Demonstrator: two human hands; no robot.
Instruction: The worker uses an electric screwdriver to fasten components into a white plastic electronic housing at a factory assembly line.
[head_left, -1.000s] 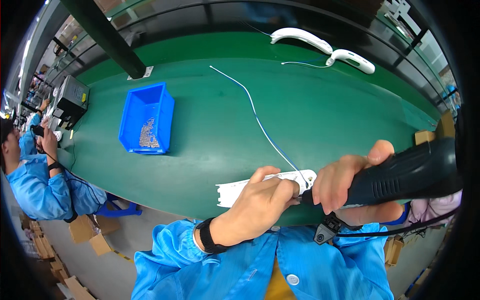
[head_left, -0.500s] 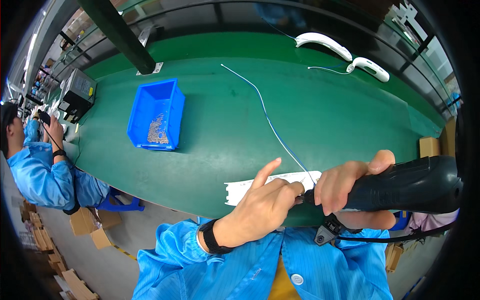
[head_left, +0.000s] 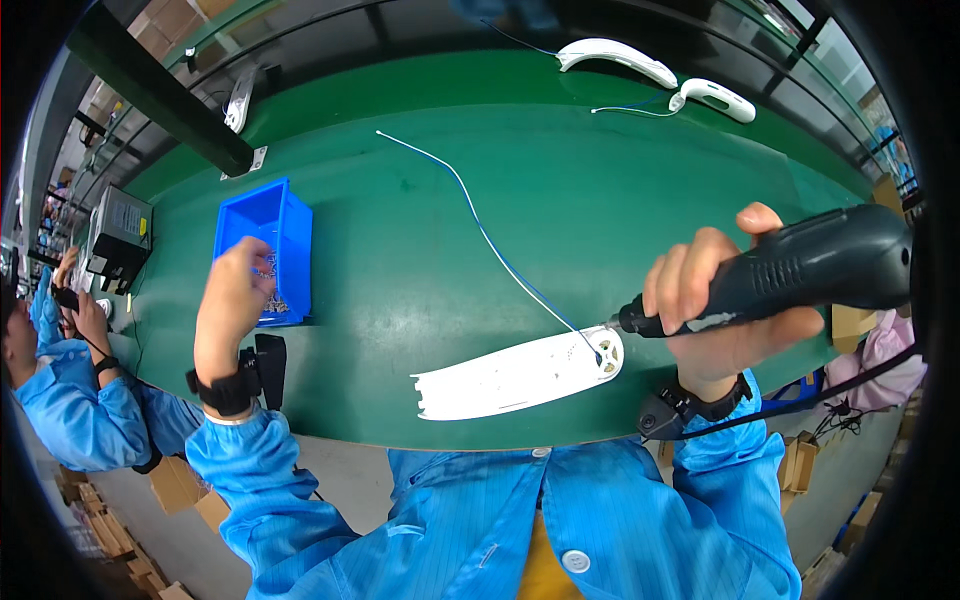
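1. A worker in a blue jacket (head_left: 470, 520) dips the left hand (head_left: 235, 290) into a blue bin (head_left: 296, 260) at the left of a green bench (head_left: 380, 260); its fingers are bent over small metal screws (head_left: 276, 304), though whether they pinch any cannot be told.
2. The right hand (head_left: 692, 275) grips a black power screwdriver (head_left: 815, 262), its tip pointing left at the right end of a long white panel (head_left: 500, 378); contact there is unclear.
3. The panel lies flat at the bench's near edge, between the hands, a blue-and-white cable (head_left: 482, 230) running from its right end toward the far side.
4. Two white curved parts (head_left: 620, 56) rest far right; a co-worker (head_left: 85, 400) in blue sits at left.
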